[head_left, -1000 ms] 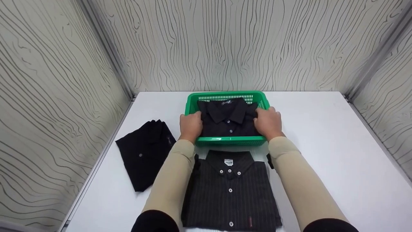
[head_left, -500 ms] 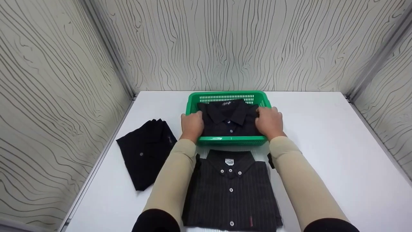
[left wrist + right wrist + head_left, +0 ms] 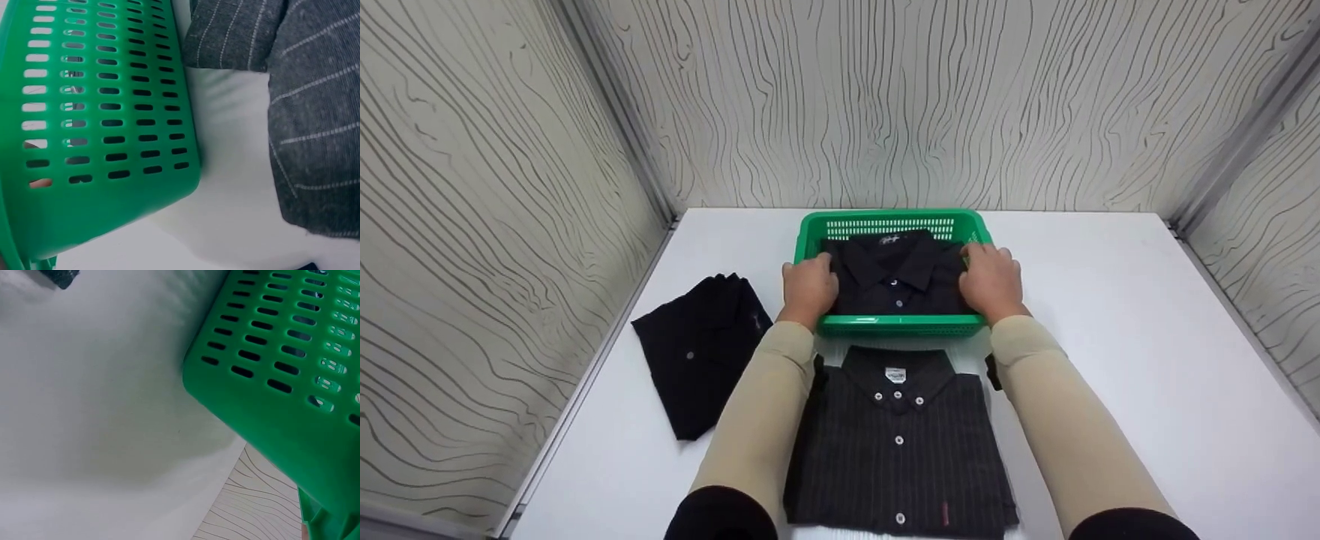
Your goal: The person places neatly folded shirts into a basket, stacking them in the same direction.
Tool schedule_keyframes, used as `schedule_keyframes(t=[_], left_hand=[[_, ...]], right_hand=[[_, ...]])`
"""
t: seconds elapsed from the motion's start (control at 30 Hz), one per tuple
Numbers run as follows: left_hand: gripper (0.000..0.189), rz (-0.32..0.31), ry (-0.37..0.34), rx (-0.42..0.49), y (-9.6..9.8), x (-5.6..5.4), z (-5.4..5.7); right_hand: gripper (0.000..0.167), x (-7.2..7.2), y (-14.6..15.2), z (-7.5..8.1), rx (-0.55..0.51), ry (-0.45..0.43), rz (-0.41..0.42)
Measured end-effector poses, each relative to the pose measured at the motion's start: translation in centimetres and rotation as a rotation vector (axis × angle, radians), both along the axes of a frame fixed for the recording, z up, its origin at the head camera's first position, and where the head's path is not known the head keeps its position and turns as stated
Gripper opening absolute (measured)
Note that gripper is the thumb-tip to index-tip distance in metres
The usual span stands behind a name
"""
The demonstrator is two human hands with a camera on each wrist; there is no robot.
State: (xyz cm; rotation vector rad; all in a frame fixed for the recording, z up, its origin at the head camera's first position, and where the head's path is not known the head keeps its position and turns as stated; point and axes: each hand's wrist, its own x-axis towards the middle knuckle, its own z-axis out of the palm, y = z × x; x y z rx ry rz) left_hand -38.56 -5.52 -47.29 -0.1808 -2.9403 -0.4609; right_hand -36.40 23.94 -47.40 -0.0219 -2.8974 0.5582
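A folded black collared shirt (image 3: 885,289) lies in the green plastic basket (image 3: 900,325), collar toward the back wall. My left hand (image 3: 810,286) reaches over the basket's left rim and holds the shirt's left edge. At the opposite rim my right hand (image 3: 991,281) holds the right edge, knuckles up. Most fingertips are hidden in the head view. Both wrist views mainly show the basket's slotted side (image 3: 112,90) from outside, and bits of skin show through slots in the left one.
In front of the basket lies a folded striped dark shirt (image 3: 900,465), its collar toward the basket. Another folded black shirt (image 3: 701,367) lies at an angle on the left of the white table (image 3: 1147,360). A patterned panel (image 3: 915,105) rises behind the table.
The black shirt's collar sits slightly lower in the basket than before. Both hands stay at the basket's sides, with only a small shift of the right fingers.
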Motion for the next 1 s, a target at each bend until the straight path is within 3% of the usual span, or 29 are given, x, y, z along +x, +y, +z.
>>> schedule_keyframes(t=[0.43, 0.67, 0.83, 1.0], left_hand=[[0.034, 0.008, 0.018, 0.297, -1.4, 0.0, 0.3], [0.033, 0.011, -0.008, 0.345, -1.8, 0.2, 0.2], [0.03, -0.014, -0.053, 0.413, -2.1, 0.2, 0.5], [0.03, -0.026, -0.126, 0.594, -3.3, 0.3, 0.9]], right_hand=[[0.041, -0.3, 0.4, 0.5, -0.109, -0.047, 0.016], [0.041, -0.1, 1.0, 0.7, -0.227, -0.084, 0.062], [0.042, 0.3, 1.4, 0.6, -0.275, -0.084, 0.064], [0.041, 0.5, 1.3, 0.4, -0.241, -0.059, 0.066]])
